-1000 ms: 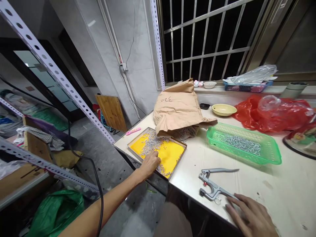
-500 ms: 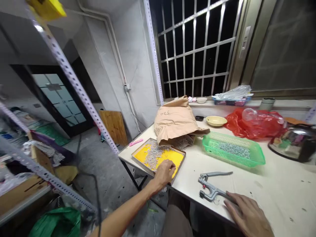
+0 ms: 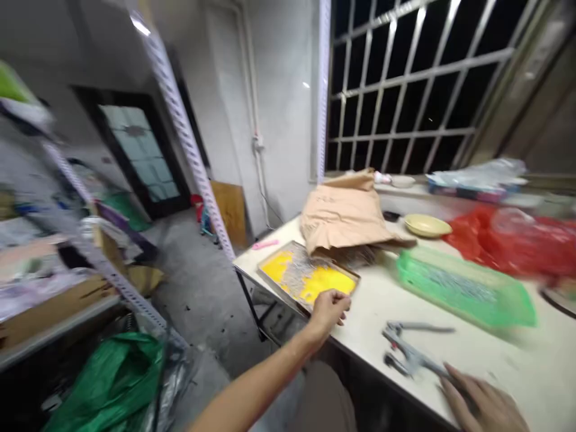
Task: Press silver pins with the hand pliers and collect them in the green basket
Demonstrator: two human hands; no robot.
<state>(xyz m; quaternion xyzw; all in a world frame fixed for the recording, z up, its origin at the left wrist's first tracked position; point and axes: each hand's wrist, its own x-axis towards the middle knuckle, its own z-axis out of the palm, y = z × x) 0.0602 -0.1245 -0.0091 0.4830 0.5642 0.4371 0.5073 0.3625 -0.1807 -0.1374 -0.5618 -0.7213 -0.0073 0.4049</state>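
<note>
My left hand (image 3: pixel 330 311) is over the near right edge of a shallow tray (image 3: pixel 354 284) with a yellow bottom. Its fingertips are pinched together, and whatever may be between them is too small to make out. Many small silvery metal pieces (image 3: pixel 294 277) lie heaped across the tray. On the table to the right are grey snap-fastener pliers (image 3: pixel 416 355), their jaw pointing left and their handles apart. My right hand (image 3: pixel 488 403) is closed around the lower handle, at the bottom of the view.
A brown paper bag (image 3: pixel 344 213) stands behind the tray. The green plastic basket (image 3: pixel 468 289) holds more small metal pieces. Beyond are a yellow dish (image 3: pixel 426 225) and red plastic bags (image 3: pixel 504 240). A pink tool (image 3: pixel 265 244) lies at the table's left corner, near a perforated metal post (image 3: pixel 189 132).
The view has swung left, so the table's things appear farther right and blurred. My left hand has shifted slightly toward the tray's near right edge. My right hand stays at the pliers' handle.
</note>
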